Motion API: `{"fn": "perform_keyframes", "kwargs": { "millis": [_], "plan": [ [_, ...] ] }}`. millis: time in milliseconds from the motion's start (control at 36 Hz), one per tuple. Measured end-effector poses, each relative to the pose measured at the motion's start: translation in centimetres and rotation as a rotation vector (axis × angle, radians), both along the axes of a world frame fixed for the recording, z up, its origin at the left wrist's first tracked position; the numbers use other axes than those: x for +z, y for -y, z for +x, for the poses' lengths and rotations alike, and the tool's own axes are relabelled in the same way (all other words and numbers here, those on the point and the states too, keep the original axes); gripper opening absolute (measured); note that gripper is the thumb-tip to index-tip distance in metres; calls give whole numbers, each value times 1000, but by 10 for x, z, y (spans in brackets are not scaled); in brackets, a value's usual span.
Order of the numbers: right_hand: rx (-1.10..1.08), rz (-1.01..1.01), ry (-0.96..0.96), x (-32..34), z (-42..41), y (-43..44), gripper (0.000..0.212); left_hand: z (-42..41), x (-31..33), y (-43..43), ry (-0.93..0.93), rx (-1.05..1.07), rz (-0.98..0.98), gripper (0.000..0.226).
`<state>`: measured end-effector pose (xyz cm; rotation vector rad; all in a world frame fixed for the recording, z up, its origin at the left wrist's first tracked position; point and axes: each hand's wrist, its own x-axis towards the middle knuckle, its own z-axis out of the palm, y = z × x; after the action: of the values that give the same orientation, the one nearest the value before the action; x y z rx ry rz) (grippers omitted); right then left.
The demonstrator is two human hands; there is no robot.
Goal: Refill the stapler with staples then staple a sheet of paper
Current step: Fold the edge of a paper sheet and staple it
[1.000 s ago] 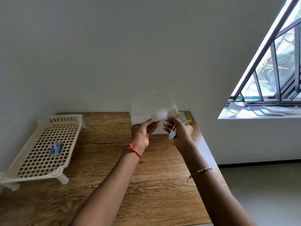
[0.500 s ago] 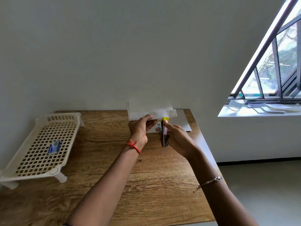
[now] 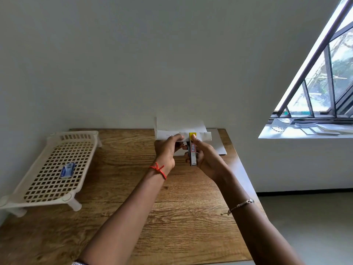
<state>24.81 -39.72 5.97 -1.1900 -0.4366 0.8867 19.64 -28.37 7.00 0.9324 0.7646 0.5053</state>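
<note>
Currently, the folded paper (image 3: 200, 135) is gripped by the left hand (image 3: 165, 150) above the tabletop (image 3: 118, 188); the stapler (image 3: 193, 150), yellow end touching the paper, is clasped by the right hand (image 3: 207, 159).

Left hand (image 3: 165, 150): bare as I see it, no ring or glove that I can make out.
Left wrist: a thin red thread (image 3: 159, 169) tied round it, knotted on top, with two short loose ends sticking out from the knot.
Left forearm: bare all the way down; at the bottom edge of my view a sliver of pale patterned sleeve (image 3: 79, 262) shows near the elbow, too little to tell its pattern.
Right hand (image 3: 205, 159): bare, fingers uncovered, no ring visible to me.
Right forearm: a slim bracelet (image 3: 238, 205) lies across it, pale metal-looking links with a few small dark beads at one end.
</note>
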Motion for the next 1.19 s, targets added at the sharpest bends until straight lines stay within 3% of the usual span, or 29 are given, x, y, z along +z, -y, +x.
{"fn": "perform_keyframes", "kwargs": {
  "millis": [56, 194, 528, 667, 1194],
  "plan": [
    [-12, 18, -41, -1, 0, -1, 34, -1, -1, 1, -3, -11, 1, 28],
    [-71, 35, -101, -5, 1, -3, 34, -1, -4, 3, 12, -47, -55, 11],
    [-223, 1, -105, -6, 0, -5, 31, 1, -9, 7, 17, -139, -46, 9],
    [-301, -28, -76, -2, -4, -9, 26, 1, -5, 13, 14, -296, -28, 26],
    [-534, 11, -159, -5, -19, -19, 17, 7, -14, 28, 15, -105, -127, 10]
  ]
}}
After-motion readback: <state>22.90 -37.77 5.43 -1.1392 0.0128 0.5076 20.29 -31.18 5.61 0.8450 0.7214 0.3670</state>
